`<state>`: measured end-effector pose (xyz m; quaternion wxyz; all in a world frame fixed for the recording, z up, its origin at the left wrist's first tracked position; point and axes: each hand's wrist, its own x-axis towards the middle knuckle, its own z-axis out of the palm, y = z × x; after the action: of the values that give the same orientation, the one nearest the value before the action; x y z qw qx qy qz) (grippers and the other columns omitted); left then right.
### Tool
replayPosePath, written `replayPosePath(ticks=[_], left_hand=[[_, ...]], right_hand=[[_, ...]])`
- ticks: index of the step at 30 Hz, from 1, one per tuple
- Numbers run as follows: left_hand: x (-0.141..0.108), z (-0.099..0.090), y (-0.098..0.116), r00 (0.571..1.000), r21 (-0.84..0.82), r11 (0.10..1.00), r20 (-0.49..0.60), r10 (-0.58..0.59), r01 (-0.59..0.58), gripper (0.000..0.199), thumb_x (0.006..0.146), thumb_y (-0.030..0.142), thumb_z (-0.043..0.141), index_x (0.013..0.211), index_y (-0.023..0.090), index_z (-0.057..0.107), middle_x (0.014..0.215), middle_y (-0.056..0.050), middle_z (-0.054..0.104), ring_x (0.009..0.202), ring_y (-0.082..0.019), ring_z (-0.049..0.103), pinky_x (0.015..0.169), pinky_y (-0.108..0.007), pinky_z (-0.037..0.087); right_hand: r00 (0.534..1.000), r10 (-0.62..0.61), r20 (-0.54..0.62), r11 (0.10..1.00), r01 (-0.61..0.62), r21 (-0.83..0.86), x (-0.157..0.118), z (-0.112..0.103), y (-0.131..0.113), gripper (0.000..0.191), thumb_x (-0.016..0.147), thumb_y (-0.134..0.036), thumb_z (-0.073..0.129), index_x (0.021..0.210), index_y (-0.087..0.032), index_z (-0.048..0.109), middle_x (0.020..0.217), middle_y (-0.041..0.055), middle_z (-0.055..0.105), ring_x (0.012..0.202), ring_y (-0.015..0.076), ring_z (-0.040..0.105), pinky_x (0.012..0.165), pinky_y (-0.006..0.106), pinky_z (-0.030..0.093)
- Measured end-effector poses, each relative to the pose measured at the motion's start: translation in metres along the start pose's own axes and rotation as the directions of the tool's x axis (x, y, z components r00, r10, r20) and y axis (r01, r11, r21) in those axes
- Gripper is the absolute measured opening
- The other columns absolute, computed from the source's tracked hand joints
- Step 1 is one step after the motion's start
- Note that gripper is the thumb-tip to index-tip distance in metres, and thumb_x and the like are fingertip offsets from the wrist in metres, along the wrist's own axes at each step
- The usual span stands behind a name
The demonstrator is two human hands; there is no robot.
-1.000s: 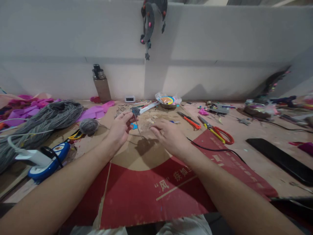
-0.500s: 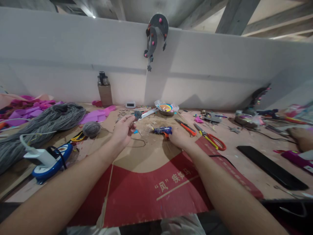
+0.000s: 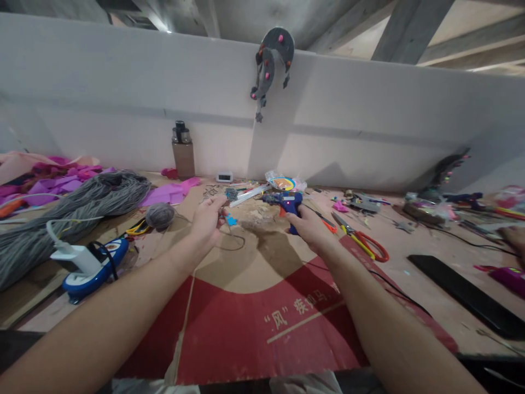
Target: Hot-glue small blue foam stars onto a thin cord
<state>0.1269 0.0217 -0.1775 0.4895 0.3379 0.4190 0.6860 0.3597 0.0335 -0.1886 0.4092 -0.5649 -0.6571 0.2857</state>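
My left hand (image 3: 207,220) is closed, its fingertips pinching a small grey yarn-wrapped piece (image 3: 232,194). A small blue piece (image 3: 232,220) shows just below those fingers; whether it hangs or lies on the cardboard I cannot tell. Grey yarn (image 3: 235,243) loops over the cardboard (image 3: 229,268) beneath. My right hand (image 3: 314,225) is wrapped round the handle of a blue glue gun (image 3: 289,201), held raised above the cardboard. Its nozzle points left, toward the left hand but apart from the grey piece. A small red light glows on its side.
Left are a grey yarn ball (image 3: 159,216), a yarn skein (image 3: 98,202) and a blue power strip (image 3: 98,273). Right lie scissors (image 3: 363,236) and a black slab (image 3: 463,293). A bottle (image 3: 183,153) stands by the wall. Another person's hand (image 3: 514,238) shows far right.
The right hand has lifted the glue gun off the cardboard and turned it more upright. My left hand keeps its pinch. The view has shifted slightly.
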Motion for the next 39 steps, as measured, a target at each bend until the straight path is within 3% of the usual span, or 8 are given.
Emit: replayPosePath(ticks=[4,8,11,16,21,39], left_hand=[[0.001,-0.001,0.0,0.999,0.021,1.0,-0.043,0.004,-0.003,0.023,0.06,0.03,0.074,0.067,0.015,0.058,0.067,0.001,0.057,0.045,-0.003,0.044,0.034,-0.015,0.023],[0.001,0.0,-0.001,0.998,0.05,0.999,-0.064,0.008,-0.005,0.021,0.061,0.03,0.071,0.066,0.014,0.058,0.065,0.001,0.057,0.043,-0.003,0.044,0.035,-0.016,0.023],[-0.001,0.001,-0.001,0.999,0.048,0.999,-0.04,0.004,-0.003,0.019,0.061,0.028,0.07,0.066,0.014,0.058,0.066,0.001,0.058,0.043,-0.003,0.044,0.036,-0.017,0.024],[-0.006,0.003,0.0,1.0,0.071,0.997,-0.007,-0.002,0.003,0.021,0.061,0.03,0.071,0.066,0.015,0.057,0.064,0.002,0.056,0.045,-0.004,0.043,0.037,-0.017,0.026],[-0.009,0.005,0.0,1.0,0.096,0.995,0.015,0.0,-0.002,0.023,0.062,0.033,0.071,0.068,0.015,0.057,0.066,0.001,0.057,0.046,-0.004,0.043,0.037,-0.017,0.024],[-0.013,0.007,0.002,0.999,0.143,0.989,0.025,0.02,-0.023,0.019,0.065,0.03,0.069,0.065,0.016,0.057,0.062,0.001,0.054,0.047,-0.005,0.042,0.039,-0.018,0.025]], right_hand=[[0.987,-0.163,-0.01,0.981,0.163,0.108,-0.017,0.006,-0.021,0.024,0.081,-0.033,0.052,0.1,-0.018,0.052,0.077,0.0028,0.059,0.058,0.0145,0.055,0.056,0.029,0.048],[0.94,-0.339,-0.033,0.94,0.34,0.027,-0.032,0.01,-0.034,0.028,0.084,-0.031,0.051,0.108,-0.017,0.053,0.083,0.0059,0.061,0.067,0.0177,0.056,0.066,0.034,0.048],[0.915,-0.401,-0.037,0.915,0.399,-0.063,-0.038,0.012,-0.037,0.029,0.084,-0.028,0.049,0.111,-0.017,0.052,0.089,0.0082,0.062,0.075,0.0203,0.058,0.072,0.037,0.048],[0.905,-0.426,-0.004,0.893,0.42,-0.161,-0.042,0.013,-0.041,0.031,0.086,-0.029,0.045,0.114,-0.016,0.05,0.1,0.012,0.063,0.087,0.0246,0.06,0.078,0.039,0.048],[0.902,-0.431,0.01,0.88,0.423,-0.217,-0.042,0.014,-0.043,0.028,0.086,-0.027,0.046,0.112,-0.017,0.051,0.098,0.0122,0.065,0.085,0.0243,0.061,0.076,0.037,0.048],[0.913,-0.406,0.035,0.885,0.402,-0.234,-0.045,0.016,-0.042,0.03,0.086,-0.026,0.046,0.115,-0.017,0.049,0.102,0.0129,0.066,0.089,0.0242,0.063,0.077,0.036,0.048]])
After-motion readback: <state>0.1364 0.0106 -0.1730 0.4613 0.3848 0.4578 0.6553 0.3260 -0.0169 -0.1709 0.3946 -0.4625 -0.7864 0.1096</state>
